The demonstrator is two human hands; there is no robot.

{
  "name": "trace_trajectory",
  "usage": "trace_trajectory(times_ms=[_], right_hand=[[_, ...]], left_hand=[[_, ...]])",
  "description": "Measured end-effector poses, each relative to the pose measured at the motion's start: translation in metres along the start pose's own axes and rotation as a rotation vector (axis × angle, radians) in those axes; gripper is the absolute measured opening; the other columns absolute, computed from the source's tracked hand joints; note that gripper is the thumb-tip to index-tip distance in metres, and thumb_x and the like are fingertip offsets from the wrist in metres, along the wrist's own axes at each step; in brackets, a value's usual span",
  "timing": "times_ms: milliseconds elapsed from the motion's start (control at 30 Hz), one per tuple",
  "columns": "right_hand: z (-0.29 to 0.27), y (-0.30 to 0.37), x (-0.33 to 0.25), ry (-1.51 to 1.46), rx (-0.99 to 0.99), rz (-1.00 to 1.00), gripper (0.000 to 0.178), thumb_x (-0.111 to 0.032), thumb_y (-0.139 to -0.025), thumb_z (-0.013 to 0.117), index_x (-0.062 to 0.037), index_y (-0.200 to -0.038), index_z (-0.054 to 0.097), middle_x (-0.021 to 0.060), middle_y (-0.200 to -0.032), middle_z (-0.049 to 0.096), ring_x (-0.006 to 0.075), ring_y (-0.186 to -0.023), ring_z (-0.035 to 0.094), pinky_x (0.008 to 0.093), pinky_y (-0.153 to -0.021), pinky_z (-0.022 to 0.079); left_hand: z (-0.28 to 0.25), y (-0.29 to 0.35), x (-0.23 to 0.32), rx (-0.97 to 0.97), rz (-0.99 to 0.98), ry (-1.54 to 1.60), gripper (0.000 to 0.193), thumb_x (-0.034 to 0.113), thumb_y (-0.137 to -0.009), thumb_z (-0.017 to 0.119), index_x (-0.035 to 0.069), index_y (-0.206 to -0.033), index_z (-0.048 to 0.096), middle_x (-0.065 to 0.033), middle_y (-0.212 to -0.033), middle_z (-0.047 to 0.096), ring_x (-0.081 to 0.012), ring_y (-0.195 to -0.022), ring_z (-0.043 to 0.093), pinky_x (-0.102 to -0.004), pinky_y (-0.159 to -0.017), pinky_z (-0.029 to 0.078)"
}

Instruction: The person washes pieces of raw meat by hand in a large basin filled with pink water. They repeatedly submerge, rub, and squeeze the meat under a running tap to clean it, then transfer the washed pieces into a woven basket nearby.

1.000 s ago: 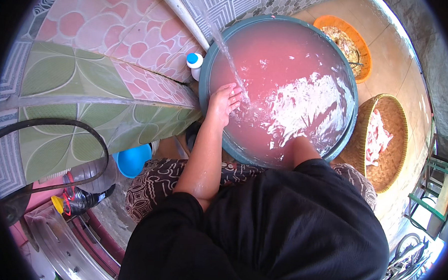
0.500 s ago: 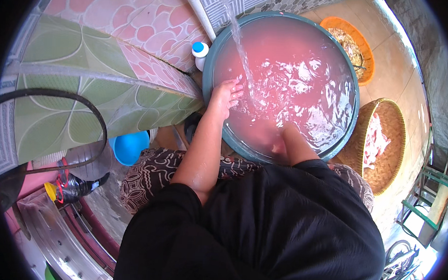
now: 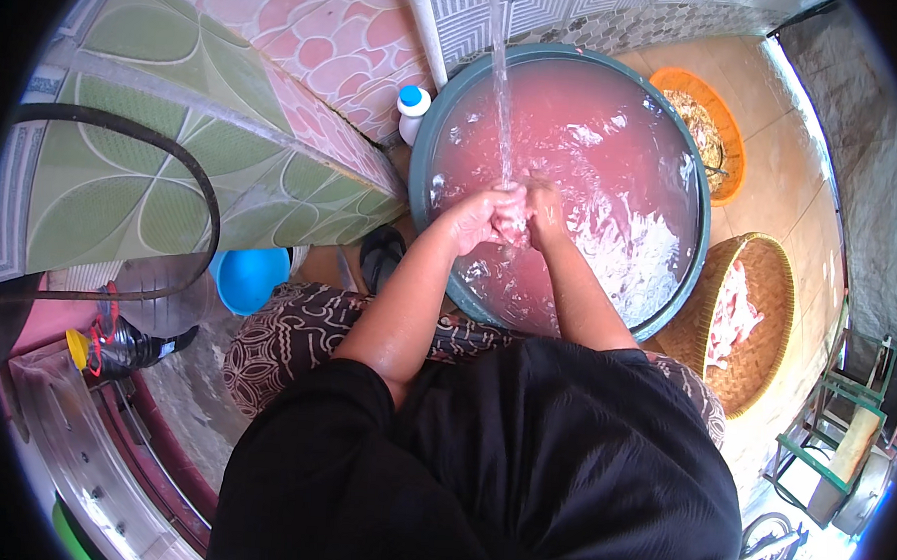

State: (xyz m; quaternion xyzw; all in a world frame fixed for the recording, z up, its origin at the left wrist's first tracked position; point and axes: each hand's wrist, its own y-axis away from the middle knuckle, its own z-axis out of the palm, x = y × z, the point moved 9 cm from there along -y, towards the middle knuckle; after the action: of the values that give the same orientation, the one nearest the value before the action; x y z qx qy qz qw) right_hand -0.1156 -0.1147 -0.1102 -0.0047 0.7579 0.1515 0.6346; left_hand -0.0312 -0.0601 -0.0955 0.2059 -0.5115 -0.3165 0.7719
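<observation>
Both hands meet under a falling stream of water (image 3: 502, 102), above a large round teal tub (image 3: 421, 159) full of cloudy pink water (image 3: 604, 147). My left hand (image 3: 474, 219) has its fingers curled round a small, pale pink piece of raw meat (image 3: 512, 229). From the other side my right hand (image 3: 545, 212) closes on the same piece, its fingertips partly hidden by splashing. What cut the meat is, I cannot tell. Pale pink raw meat pieces (image 3: 735, 318) lie in a woven bamboo basket (image 3: 766, 344) to the right of the tub.
An orange basin (image 3: 732, 157) with yellowish bits stands at the far right. A white bottle (image 3: 411, 123) with a blue cap is beside the tub's left rim. A blue bucket (image 3: 251, 281), a black sandal (image 3: 379, 257) and a black hose (image 3: 198, 169) are at left.
My right hand has come up out of the pink water and moved left and away from me to the stream. My left hand has shifted right and closed on the raw meat.
</observation>
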Motion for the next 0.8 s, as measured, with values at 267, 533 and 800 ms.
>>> trace_trajectory(times_ms=[267, 533, 800], right_hand=[[0.027, 0.021, 0.003, -0.533, -0.325, 0.549, 0.033, -0.027, -0.083, 0.049, -0.0035, -0.106, 0.049, 0.0117, -0.09, 0.058, 0.0208, -0.082, 0.058, 0.0336, -0.07, 0.048], [0.036, 0.018, -0.021, -0.315, -0.335, 0.286, 0.033, -0.007, -0.078, 0.058, -0.0038, -0.11, 0.048, 0.007, -0.089, 0.059, 0.0146, -0.071, 0.058, 0.0244, -0.062, 0.047], [-0.004, 0.006, -0.013, 0.499, -0.012, 0.091, 0.04, -0.031, -0.083, 0.046, -0.0018, -0.109, 0.055, 0.0236, -0.093, 0.06, 0.0322, -0.089, 0.059, 0.0341, -0.076, 0.043]], left_hand=[[-0.036, -0.015, -0.016, 0.25, 0.005, 0.199, 0.03, 0.028, -0.086, 0.039, 0.006, -0.098, 0.055, -0.0048, -0.072, 0.056, -0.0131, -0.049, 0.052, -0.0241, -0.033, 0.038], [-0.038, -0.003, -0.017, 0.346, -0.08, 0.282, 0.03, 0.035, -0.088, 0.036, 0.011, -0.09, 0.054, -0.0026, -0.065, 0.055, -0.0121, -0.047, 0.053, -0.0221, -0.03, 0.029], [-0.012, -0.002, -0.006, 0.166, 0.026, 0.134, 0.031, 0.037, -0.088, 0.045, 0.01, -0.101, 0.051, -0.0054, -0.071, 0.057, -0.015, -0.053, 0.055, -0.0273, -0.039, 0.042]])
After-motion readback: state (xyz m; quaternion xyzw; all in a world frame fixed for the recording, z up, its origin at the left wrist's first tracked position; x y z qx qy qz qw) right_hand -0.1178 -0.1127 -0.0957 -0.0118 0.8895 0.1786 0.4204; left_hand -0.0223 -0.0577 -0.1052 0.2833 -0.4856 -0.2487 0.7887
